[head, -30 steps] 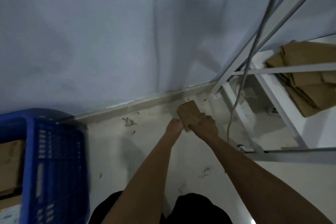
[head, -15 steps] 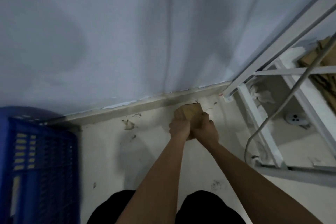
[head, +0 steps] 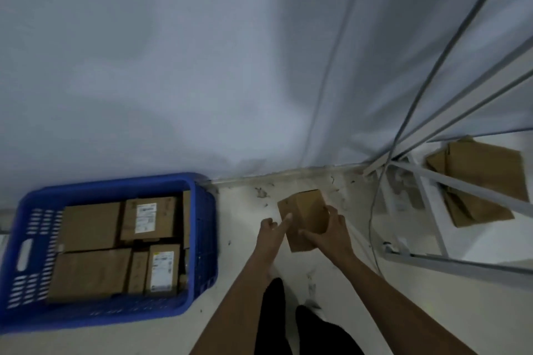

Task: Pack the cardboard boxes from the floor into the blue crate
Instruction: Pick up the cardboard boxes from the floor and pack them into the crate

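A small brown cardboard box (head: 305,212) is held above the pale floor, right of centre. My right hand (head: 330,235) grips its lower right side, thumb across the front face. My left hand (head: 271,232) is at the box's left edge, its index finger stretched out onto the cardboard and the other fingers curled. The blue crate (head: 202,239) stands on the floor at the lower left, against the wall, and holds several packed cardboard boxes (head: 92,225), some with white labels.
A white metal shelf frame (head: 432,210) stands at the right with flattened cardboard (head: 484,181) on it. A grey cable (head: 375,210) hangs down beside the frame to the floor. The grey wall runs along the back. My dark trouser legs are at the bottom.
The view has swung left, so the whole blue crate and its boxes are now in sight. The box has been lifted higher and turned; my left hand has loosened to one finger on it.
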Tool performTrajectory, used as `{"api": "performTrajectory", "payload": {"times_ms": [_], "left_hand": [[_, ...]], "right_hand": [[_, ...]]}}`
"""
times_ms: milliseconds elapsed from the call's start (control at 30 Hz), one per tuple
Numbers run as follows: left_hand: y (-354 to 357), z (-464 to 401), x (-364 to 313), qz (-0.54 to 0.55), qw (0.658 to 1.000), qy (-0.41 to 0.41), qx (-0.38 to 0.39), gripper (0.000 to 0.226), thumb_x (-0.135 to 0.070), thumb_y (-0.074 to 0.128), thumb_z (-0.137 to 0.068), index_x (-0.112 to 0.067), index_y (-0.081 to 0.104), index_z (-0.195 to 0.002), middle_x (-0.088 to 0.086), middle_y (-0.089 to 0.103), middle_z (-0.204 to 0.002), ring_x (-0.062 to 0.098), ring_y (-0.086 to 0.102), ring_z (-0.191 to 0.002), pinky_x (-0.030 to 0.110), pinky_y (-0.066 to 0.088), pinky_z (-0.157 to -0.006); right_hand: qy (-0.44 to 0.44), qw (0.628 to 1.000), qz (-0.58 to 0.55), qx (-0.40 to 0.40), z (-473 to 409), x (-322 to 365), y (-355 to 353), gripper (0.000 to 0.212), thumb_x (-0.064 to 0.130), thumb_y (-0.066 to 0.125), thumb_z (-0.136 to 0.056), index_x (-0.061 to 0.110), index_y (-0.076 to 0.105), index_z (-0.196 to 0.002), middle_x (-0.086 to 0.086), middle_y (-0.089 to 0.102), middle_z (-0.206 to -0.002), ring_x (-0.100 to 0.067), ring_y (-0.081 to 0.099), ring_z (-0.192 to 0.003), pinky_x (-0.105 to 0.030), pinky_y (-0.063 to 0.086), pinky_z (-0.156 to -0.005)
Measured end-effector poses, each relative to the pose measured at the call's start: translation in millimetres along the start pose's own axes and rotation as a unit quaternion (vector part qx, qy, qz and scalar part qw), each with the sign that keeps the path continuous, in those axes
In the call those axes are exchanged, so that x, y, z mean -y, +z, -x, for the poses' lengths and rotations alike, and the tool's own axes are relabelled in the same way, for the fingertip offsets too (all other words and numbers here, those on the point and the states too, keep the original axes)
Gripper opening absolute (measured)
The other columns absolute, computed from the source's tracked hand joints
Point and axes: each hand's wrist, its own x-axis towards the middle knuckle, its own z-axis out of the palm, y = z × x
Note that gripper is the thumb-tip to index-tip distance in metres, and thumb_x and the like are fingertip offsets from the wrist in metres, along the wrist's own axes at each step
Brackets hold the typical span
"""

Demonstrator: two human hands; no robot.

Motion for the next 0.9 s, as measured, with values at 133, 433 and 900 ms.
{"api": "performTrajectory", "payload": {"times_ms": [133,433,900], "left_hand": [[-33,109,-23,0.058,0.998,0.034,-0.003,0.084,-0.042,0.071,-0.080,-0.009,0.027,-0.144,0.005,0.043,-0.141,0.017,0.049,-0.115,0.027,0.043,-0.092],[-142,232,-7,0.170,0.982,0.056,-0.067,0.045,-0.027,0.072,-0.081,-0.017,0.052,-0.120,0.003,0.059,-0.125,0.020,0.056,-0.111,0.039,0.047,-0.099],[-411,327,126,0.089,0.992,0.088,-0.025,0.047,-0.030,0.061,-0.091,-0.013,0.049,-0.134,0.007,0.055,-0.131,0.023,0.055,-0.113,0.036,0.050,-0.092]], "right_hand": [[-0.059,0.998,0.001,0.015,94,70,-27,0.103,0.046,0.085,-0.060,0.022,0.029,-0.142,-0.006,0.042,-0.129,-0.021,0.054,-0.106,-0.036,0.055,-0.083],[-0.145,0.987,-0.043,0.053,236,166,-15,0.087,0.049,0.082,-0.066,0.026,0.038,-0.138,0.006,0.046,-0.122,-0.012,0.054,-0.104,-0.023,0.050,-0.078],[-0.020,0.969,-0.190,0.153,408,231,204,0.031,0.028,0.064,-0.090,0.014,0.062,-0.118,-0.010,0.064,-0.114,-0.026,0.062,-0.104,-0.044,0.055,-0.087]]}}
